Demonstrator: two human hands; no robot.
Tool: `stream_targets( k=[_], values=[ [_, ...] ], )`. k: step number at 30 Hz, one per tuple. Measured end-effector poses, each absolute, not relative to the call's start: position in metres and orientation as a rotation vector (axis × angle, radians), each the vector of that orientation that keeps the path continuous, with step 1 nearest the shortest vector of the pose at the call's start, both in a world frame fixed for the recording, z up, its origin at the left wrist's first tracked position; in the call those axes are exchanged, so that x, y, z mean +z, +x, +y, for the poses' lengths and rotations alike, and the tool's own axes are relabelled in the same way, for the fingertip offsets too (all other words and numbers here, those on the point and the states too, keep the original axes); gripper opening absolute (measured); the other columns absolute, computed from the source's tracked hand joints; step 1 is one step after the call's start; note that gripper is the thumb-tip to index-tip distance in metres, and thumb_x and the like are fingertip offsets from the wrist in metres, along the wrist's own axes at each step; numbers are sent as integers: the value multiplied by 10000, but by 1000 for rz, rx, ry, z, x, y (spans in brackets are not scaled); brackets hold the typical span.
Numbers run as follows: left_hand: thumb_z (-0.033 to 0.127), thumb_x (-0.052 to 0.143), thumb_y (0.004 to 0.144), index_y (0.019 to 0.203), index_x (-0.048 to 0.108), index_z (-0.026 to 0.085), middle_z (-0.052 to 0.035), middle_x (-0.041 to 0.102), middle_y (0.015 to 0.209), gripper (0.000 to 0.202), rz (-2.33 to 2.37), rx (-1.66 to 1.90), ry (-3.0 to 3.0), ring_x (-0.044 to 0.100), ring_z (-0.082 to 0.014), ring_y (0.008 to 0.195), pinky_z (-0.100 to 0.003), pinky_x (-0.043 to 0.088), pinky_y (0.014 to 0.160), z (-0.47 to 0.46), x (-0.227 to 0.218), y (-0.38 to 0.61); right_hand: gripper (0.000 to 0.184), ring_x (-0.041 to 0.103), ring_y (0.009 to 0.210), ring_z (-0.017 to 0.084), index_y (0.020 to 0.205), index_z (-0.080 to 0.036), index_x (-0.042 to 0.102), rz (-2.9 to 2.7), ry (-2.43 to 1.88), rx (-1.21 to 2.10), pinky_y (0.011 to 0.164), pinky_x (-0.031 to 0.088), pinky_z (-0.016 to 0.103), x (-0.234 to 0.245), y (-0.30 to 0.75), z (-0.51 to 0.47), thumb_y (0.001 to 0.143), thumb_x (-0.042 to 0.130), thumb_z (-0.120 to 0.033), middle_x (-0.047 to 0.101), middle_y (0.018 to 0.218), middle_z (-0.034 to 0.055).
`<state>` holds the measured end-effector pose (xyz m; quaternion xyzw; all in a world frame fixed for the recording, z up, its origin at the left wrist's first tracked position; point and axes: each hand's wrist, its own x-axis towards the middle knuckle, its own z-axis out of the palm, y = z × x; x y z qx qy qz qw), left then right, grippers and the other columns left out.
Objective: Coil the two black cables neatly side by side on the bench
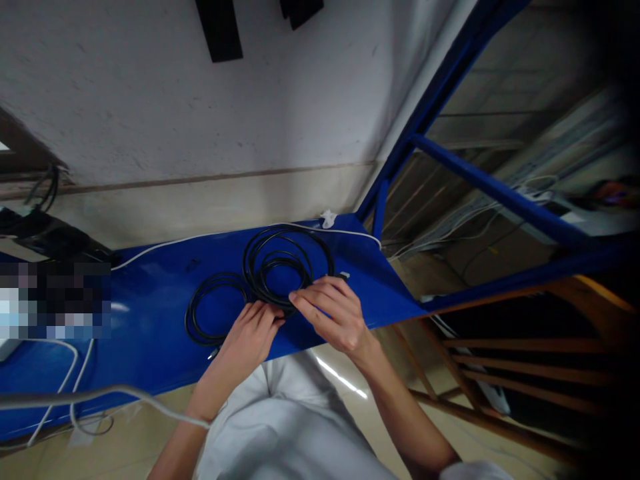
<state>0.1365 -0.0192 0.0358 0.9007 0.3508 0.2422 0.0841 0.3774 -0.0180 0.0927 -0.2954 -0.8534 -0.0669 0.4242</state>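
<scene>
1. Wall (300, 100): pale, scuffed, runs behind everything.
2. Surface (155, 287): blue, glossy, narrow, set along the wall. Carries both cable coils.
3. Blue frame (500, 191): rises at the surface's right end.
4. Wooden chair (525, 345): slatted, right of the surface.
5. Larger black coil (262, 275): several loops, flat on the surface, right of its middle, near edge under both hands.
6. Smaller black coil (191, 313): just left of the larger one; can't tell if they touch.
7. Right hand (335, 313): fingers curled, clamped on the larger coil's near-right part.
8. Left hand (253, 337): fingertips pinched on the larger coil's near edge, close to right hand.
9. White scrap (328, 219): crumpled, far edge of the surface.
10. Plug (345, 275): metal tip, just beyond right hand's fingers.
</scene>
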Motion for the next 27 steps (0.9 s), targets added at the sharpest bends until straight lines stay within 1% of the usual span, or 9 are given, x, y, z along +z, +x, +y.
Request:
stream_targets(
  k=[4, 6, 10, 13, 15, 17, 20, 24, 27],
  values=[
    [144, 518, 1068, 1252, 649, 182, -139, 763, 1101, 229, 1063, 900, 2726, 754, -297, 1020, -483, 577, 967, -22, 32, 140, 414, 775, 1062, 235, 1461, -222, 647, -2164, -706, -89, 971, 617, 460, 83, 367, -22, 1060, 618, -123, 816, 1198, 96],
    [123, 564, 1041, 1235, 664, 179, -149, 771, 1101, 226, 1048, 987, 2746, 761, -310, 1034, -478, 591, 944, -22, 25, 140, 394, 774, 1058, 236, 1445, -218, 652, -2167, -700, -68, 956, 622, 461, 77, 365, -23, 1064, 611, -127, 818, 1186, 103],
    [55, 604, 999, 1244, 678, 233, -104, 785, 1086, 312, 962, 1080, 2788, 761, -270, 1050, -452, 588, 980, -31, 16, 125, 368, 770, 1060, 236, 1404, -195, 660, -2190, -694, 0, 909, 629, 436, 72, 364, -29, 1055, 609, -92, 818, 1146, 109],
    [41, 635, 972, 1288, 672, 276, -92, 782, 1147, 396, 981, 1165, 2798, 748, -252, 1122, -442, 582, 1007, -45, 10, 101, 322, 764, 1024, 222, 1372, -188, 676, -2240, -646, 66, 858, 631, 397, 79, 356, -35, 1070, 595, -111, 816, 1078, 96],
    [57, 658, 955, 1260, 683, 281, -88, 779, 1158, 379, 1010, 1263, 2799, 743, -252, 1128, -445, 585, 1004, -53, 4, 79, 290, 751, 965, 202, 1347, -180, 695, -2288, -586, 90, 830, 627, 364, 87, 344, -37, 1068, 623, -142, 809, 1046, 80],
    [68, 666, 938, 1174, 707, 286, -71, 776, 1114, 324, 1043, 1383, 2795, 746, -247, 1069, -441, 591, 970, -56, -4, 53, 290, 732, 939, 175, 1348, -184, 704, -2345, -538, 120, 823, 619, 326, 94, 327, -35, 1062, 660, -174, 799, 1083, 62],
    [89, 722, 898, 1047, 704, 271, -65, 758, 1059, 236, 1230, 1528, 2783, 737, -254, 999, -439, 588, 909, -54, -14, 13, 343, 711, 1025, 156, 1406, -184, 677, -2431, -493, 126, 878, 605, 282, 91, 297, -22, 1063, 674, -197, 768, 1210, 54],
    [132, 736, 922, 1076, 705, 267, -74, 747, 1056, 207, 1590, 1275, 2762, 726, -259, 997, -431, 581, 887, -53, -23, -22, 320, 685, 1122, 148, 1398, -202, 676, -2518, -430, 106, 990, 582, 280, 57, 259, 7, 1100, 572, -153, 757, 1293, 41],
    [171, 675, 993, 1127, 706, 259, -72, 747, 1022, 164, 1670, 1088, 2663, 722, -244, 957, -400, 584, 861, -57, -32, -27, 399, 684, 1185, 138, 1389, -219, 674, -2541, -430, 156, 1187, 499, 330, 21, 242, 21, 1066, 519, -44, 762, 1292, 27]
  ],
)
